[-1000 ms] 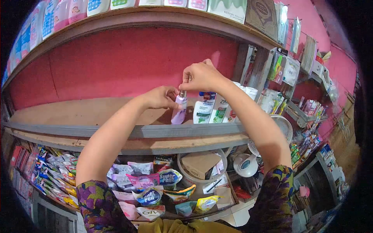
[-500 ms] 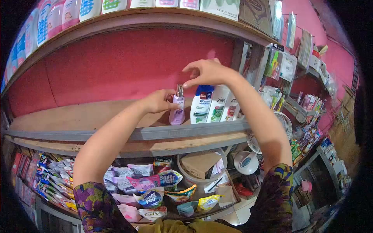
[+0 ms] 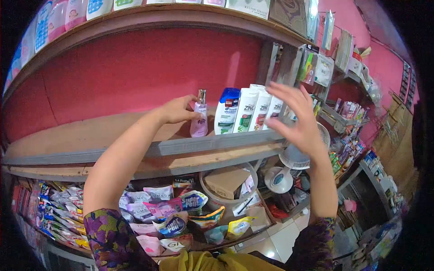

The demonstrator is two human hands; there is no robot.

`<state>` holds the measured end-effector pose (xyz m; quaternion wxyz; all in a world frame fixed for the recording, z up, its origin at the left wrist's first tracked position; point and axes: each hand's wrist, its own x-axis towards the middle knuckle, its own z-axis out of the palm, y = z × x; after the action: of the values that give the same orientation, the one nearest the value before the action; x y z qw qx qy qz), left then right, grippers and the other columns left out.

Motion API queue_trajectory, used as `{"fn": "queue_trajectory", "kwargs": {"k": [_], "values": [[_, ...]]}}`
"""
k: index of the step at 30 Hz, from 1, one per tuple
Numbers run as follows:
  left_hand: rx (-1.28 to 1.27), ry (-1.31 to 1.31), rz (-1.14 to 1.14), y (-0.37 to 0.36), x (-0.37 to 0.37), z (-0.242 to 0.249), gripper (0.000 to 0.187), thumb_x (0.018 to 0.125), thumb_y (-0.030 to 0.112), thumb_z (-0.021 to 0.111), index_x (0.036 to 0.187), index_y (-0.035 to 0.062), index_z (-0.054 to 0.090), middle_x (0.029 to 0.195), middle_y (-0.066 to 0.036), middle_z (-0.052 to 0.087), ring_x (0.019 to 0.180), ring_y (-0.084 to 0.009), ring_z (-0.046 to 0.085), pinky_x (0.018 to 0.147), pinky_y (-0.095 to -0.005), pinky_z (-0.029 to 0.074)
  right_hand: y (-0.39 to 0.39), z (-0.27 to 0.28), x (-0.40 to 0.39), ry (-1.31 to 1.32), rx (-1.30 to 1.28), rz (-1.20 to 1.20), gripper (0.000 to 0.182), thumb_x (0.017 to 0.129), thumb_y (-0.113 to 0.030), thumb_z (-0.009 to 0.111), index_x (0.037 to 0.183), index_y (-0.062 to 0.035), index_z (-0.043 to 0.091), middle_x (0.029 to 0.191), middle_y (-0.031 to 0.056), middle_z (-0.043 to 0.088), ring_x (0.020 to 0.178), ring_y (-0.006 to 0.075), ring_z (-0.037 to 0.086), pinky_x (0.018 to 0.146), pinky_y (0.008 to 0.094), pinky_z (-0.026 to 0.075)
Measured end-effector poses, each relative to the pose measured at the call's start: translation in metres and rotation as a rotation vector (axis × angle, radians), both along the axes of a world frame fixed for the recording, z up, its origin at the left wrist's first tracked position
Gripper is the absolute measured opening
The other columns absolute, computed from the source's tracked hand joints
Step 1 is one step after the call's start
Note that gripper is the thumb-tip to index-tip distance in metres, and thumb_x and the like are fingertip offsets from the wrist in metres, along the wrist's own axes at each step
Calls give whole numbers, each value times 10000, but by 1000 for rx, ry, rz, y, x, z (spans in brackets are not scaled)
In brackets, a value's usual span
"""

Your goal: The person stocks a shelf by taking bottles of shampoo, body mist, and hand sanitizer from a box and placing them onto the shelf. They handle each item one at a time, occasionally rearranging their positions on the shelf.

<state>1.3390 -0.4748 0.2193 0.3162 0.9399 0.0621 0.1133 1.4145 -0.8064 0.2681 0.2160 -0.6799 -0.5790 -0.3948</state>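
A light-purple spray bottle (image 3: 199,121) with a shiny metallic cap stands upright on the wooden shelf (image 3: 90,131). My left hand (image 3: 177,109) grips it from the left, thumb across its front and the other fingers partly hidden behind. Just right of the bottle is a white shampoo bottle with a blue cap (image 3: 227,113). Beside that one stand several white ZINC shampoo bottles (image 3: 246,110). In front of the rightmost of them my right hand (image 3: 298,119) hovers in the air, fingers spread, holding nothing.
Overhead, an upper shelf (image 3: 149,20) carries a row of bottles and boxes. Below are detergent and soap pouches (image 3: 165,207), a round plastic tub (image 3: 228,180) with cardboard inside, and a white fan (image 3: 278,179). Hanging goods (image 3: 316,67) line the right side.
My right hand has moved away from above the spray bottle, rightward and down, to beside the ZINC bottles. The left hand stays at the spray bottle. The whole view has shifted slightly.
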Motion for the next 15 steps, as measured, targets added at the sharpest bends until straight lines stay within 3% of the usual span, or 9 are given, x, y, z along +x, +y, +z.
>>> {"fn": "queue_trajectory", "kwargs": {"k": [1, 4, 7, 10, 12, 15], "values": [[38, 42, -5, 0, -1, 3, 809, 782, 454, 690, 1386, 67, 315, 1094, -241, 600, 1071, -282, 580, 873, -364, 464, -17, -12, -9, 2, 30, -40, 570, 699, -316, 742, 1211, -142, 565, 1293, 81, 524, 1208, 255, 481, 1074, 538, 192], [245, -74, 82, 0, -6, 9, 846, 782, 498, 669, 1408, 78, 286, 1168, -272, 559, 1139, -322, 542, 929, -379, 444, -61, -59, -33, 75, 151, -63, 604, 624, -164, 786, 1186, -104, 575, 1271, 102, 536, 1194, 287, 491, 1061, 506, 251], [109, -224, 113, -7, -30, 33, 877, 779, 563, 622, 1414, 57, 291, 1271, -272, 495, 1201, -359, 489, 984, -397, 410, -96, -128, -55, 315, 218, 0, 550, 604, -49, 765, 1130, -67, 604, 1229, 138, 559, 1179, 306, 501, 1025, 447, 330], [108, -514, 188, -15, -64, 48, 799, 815, 516, 609, 1416, 92, 298, 1291, -243, 491, 1206, -354, 485, 992, -415, 401, -120, -196, -72, 608, 209, -30, 455, 658, -30, 727, 1098, -31, 612, 1219, 166, 561, 1141, 312, 526, 977, 390, 388], [85, -723, 82, -36, -108, 52, 710, 849, 424, 615, 1410, 107, 315, 1224, -220, 543, 1182, -300, 497, 995, -425, 386, -135, -237, -71, 727, 252, 34, 369, 731, -18, 688, 1092, -11, 608, 1175, 150, 580, 1078, 249, 566, 910, 336, 435], [159, -921, 87, -87, -197, 29, 555, 838, 271, 616, 1313, 42, 443, 1173, -176, 582, 1124, -261, 536, 993, -402, 373, -153, -273, -72, 1151, 354, 62, 278, 793, -8, 646, 1068, 3, 609, 1087, 107, 612, 976, 162, 590, 827, 276, 463]]}}
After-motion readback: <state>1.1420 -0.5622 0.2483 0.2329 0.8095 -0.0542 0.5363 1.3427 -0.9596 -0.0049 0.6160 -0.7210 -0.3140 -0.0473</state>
